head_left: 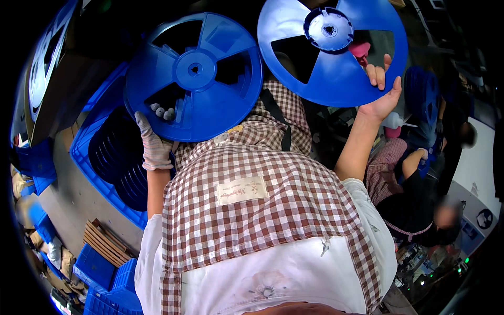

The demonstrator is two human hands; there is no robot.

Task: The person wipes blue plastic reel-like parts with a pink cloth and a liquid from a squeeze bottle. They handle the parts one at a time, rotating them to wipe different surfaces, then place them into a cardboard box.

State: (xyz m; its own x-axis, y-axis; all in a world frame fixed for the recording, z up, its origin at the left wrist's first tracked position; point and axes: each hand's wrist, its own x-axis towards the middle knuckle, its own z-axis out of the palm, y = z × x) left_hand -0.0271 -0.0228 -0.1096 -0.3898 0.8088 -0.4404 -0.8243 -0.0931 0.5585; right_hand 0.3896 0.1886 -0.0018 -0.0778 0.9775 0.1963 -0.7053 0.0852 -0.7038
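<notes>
My left hand (156,147), in a striped glove with grey fingertips, grips the lower left rim of a blue plastic reel (218,115). Its fingertips show through one of the reel's cut-out windows, and the thumb lies outside the rim. My bare right hand (379,105) holds a second blue piece, a reel flange (336,79) with a raised round hub, by its lower right edge. Fingers pass through a window there while the thumb stays at the rim. The flange is raised to the right of the reel, and the two are apart.
A blue crate (84,149) with dark slotted discs stands at my left. Brown cardboard pieces (105,241) and blue bins (118,283) lie lower left. A white-tipped bottle (394,121) is beyond my right forearm. Other people (409,194) work at the right, near stacked blue reels (422,94).
</notes>
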